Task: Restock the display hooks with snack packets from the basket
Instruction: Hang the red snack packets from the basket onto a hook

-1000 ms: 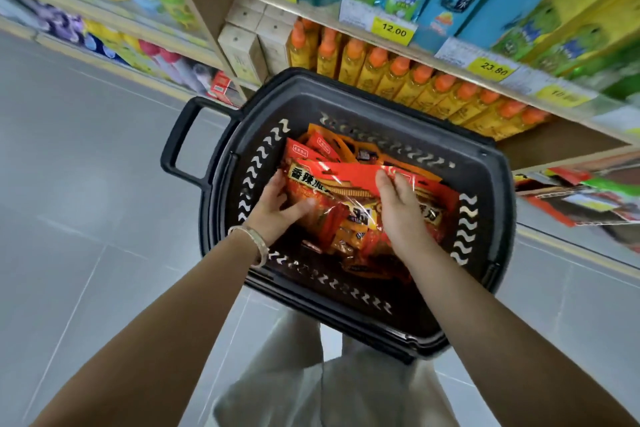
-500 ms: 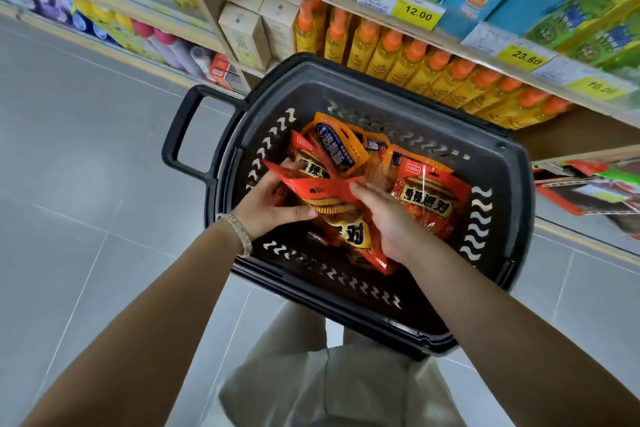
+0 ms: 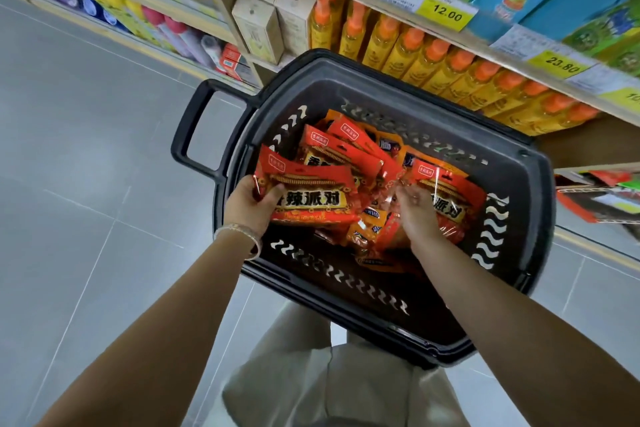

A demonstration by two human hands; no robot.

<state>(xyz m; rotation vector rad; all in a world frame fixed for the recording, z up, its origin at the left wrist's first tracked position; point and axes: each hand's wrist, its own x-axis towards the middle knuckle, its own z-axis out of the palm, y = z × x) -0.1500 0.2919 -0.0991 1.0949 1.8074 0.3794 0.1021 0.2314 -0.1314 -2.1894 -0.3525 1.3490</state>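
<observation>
A black plastic basket stands on the floor in front of me, holding several red and orange snack packets. My left hand grips the left end of a red snack packet with yellow lettering, thumb on top, lifted a little above the pile. My right hand reaches into the pile beside another red packet, its fingers curled among the packets; what they pinch is hidden. Display hooks with hanging packets show at the right edge.
Shelves run across the top: orange-capped yellow bottles, beige boxes, blue and green cartons above, yellow price tags. Grey tiled floor lies to the left. The basket's handle sticks out left. My legs are below the basket.
My left hand has taken a red packet by its left end and raised it face-up. My right hand has shifted right, deeper among the packets. The camera moved closer to the shelf.
</observation>
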